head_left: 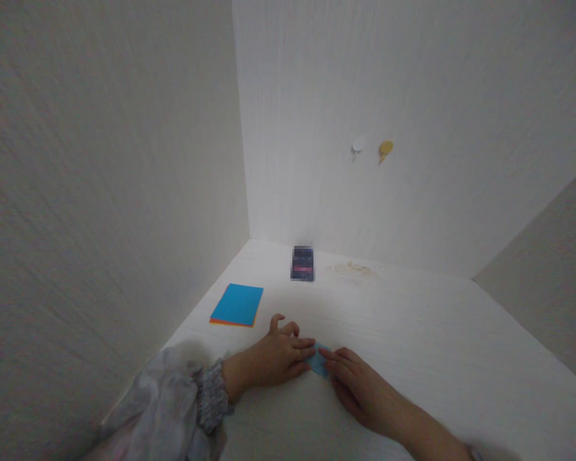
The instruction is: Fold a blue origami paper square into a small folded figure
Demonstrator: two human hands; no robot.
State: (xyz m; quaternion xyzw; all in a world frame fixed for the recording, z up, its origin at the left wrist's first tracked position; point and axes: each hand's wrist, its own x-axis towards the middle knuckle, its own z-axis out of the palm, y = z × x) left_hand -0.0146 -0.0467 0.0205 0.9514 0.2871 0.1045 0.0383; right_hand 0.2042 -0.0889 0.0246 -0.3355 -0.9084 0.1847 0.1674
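A small piece of light blue paper [319, 360] lies on the white table between my two hands. My left hand [287, 353] rests on its left side, fingertips on the paper, with two other fingers raised and spread away from it. From the right, my right hand [352, 381] touches the paper with its fingertips, the fingers close together and partly covering its edge. Part of the paper is hidden under the fingers, so its full shape cannot be made out.
A stack of coloured square paper with blue on top [237, 305] lies at the left. A dark blurred object [303, 264] stands near the back wall. Brownish marks [355, 268] show on the table. White [358, 146] and yellow [386, 148] hooks are on the wall.
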